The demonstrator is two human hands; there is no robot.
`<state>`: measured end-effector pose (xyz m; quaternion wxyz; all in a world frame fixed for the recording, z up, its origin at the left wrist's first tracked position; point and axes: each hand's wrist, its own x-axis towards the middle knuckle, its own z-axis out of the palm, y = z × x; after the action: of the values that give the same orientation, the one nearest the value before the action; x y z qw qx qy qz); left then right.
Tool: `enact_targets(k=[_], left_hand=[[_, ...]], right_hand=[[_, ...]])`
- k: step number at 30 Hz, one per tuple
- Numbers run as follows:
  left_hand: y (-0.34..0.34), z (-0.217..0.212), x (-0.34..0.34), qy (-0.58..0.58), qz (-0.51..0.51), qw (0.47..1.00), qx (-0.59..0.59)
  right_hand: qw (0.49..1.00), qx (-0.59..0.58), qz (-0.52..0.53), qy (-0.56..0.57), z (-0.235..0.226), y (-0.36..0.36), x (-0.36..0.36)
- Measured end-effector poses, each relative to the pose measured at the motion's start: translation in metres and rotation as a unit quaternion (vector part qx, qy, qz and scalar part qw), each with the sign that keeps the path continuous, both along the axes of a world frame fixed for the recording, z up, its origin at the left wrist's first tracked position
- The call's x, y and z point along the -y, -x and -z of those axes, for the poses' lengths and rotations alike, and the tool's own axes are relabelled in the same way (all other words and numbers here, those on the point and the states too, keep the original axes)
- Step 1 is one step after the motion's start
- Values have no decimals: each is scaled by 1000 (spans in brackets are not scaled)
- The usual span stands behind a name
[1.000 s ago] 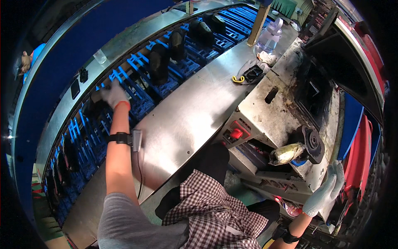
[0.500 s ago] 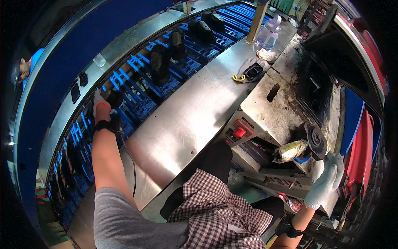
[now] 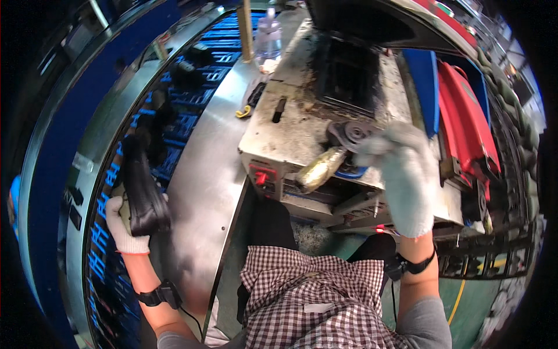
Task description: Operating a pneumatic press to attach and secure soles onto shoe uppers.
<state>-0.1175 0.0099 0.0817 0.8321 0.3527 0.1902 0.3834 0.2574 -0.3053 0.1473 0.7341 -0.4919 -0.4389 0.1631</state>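
My left hand point(image 3: 125, 231), in a white glove with an orange cuff, grips a black shoe point(image 3: 145, 195) over the near edge of the conveyor point(image 3: 174, 154). The shoe stands tilted, with its shiny upper toward the steel ledge point(image 3: 212, 151). My right hand point(image 3: 410, 180), in a pale glove, is raised over the front of the worn machine point(image 3: 302, 125), and its fingers are smeared by motion. Beside those fingers sits a dark round fitting point(image 3: 351, 135). A handle wrapped in yellowish tape point(image 3: 321, 170) sticks out from it.
More dark shoes point(image 3: 189, 67) lie along the blue slats. A clear bottle point(image 3: 268, 41) stands by a wooden post point(image 3: 245, 32). A red switch point(image 3: 261, 176) is on the machine's front. Red point(image 3: 465, 116) and blue panels rise at the right. A phone point(image 3: 75, 217) lies on the far ledge.
My left hand has lifted the shoe from the conveyor and drawn it nearer. My right hand has moved up and left toward the round fitting. The view has turned to the right.
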Motion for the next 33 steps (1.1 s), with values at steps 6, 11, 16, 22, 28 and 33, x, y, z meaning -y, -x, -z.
enact_targets(k=[6,11,16,22,28,33], left_hand=[[-152,-67,67,36,169,980,98],[-242,-90,84,28,259,948,184],[-299,-94,86,-149,157,974,-62],[-304,-148,88,-477,24,875,-80],[-335,-190,64,-662,-178,728,2],[-366,-225,76,-662,-92,741,71]], right_hand=[[941,3,-244,234,-58,19,-42],[973,54,-122,190,-45,7,-60],[939,-227,-214,147,-55,-55,-48],[958,-140,58,242,-27,-154,-59],[942,165,193,219,-42,-169,-97],[865,228,289,342,-17,-206,-127]])
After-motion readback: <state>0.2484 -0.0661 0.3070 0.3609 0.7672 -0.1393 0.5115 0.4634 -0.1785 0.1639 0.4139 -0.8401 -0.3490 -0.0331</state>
